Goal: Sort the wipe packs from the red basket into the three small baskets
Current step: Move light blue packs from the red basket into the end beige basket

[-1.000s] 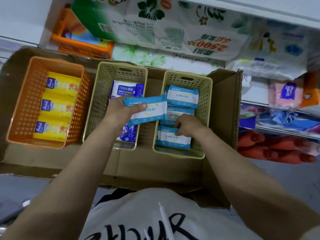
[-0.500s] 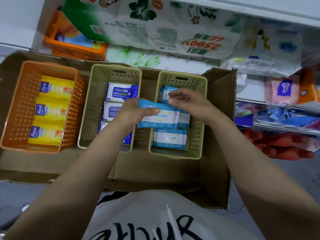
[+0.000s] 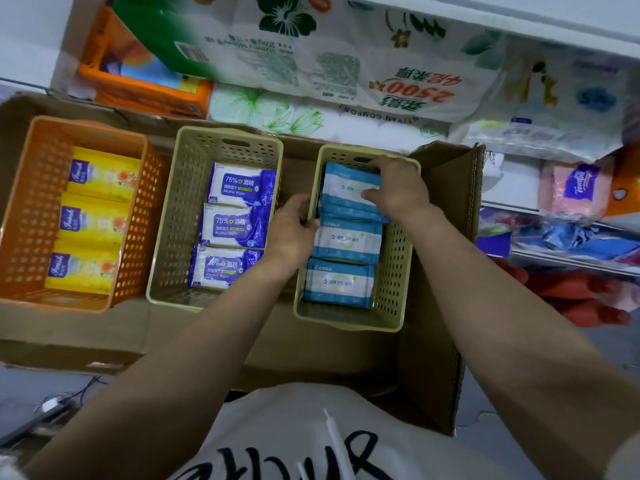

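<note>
Cardboard box point(image 3: 446, 258), open-topped, holding three small baskets in a row with strips of bare cardboard between them and a wider bare strip along the near edge.

Orange basket point(image 3: 31, 209), left: three yellow wipe packs point(image 3: 93, 221) in a column, filling its length.

Middle beige basket point(image 3: 180, 220): three white-and-purple alcohol wipe packs point(image 3: 237, 228) in a column; open floor shows down its left side.

Right beige basket point(image 3: 394, 271), near the box's upright right flap: light blue wipe packs in a column, two lying flat at the near end point(image 3: 341, 261), a narrow gap at the right wall.

Top blue pack point(image 3: 348, 188): at the far end of the right basket, resting over the packs beneath.

Right hand point(image 3: 398, 192): fingers curled round the far right end of the top blue pack, gripping it.

Left hand point(image 3: 292, 232): at the right basket's left rim, fingers curled over the edge; whether they grasp a pack or only the rim cannot be told.

Tissue and paper-roll packages point(image 3: 346, 74): stacked beyond the box.
</note>
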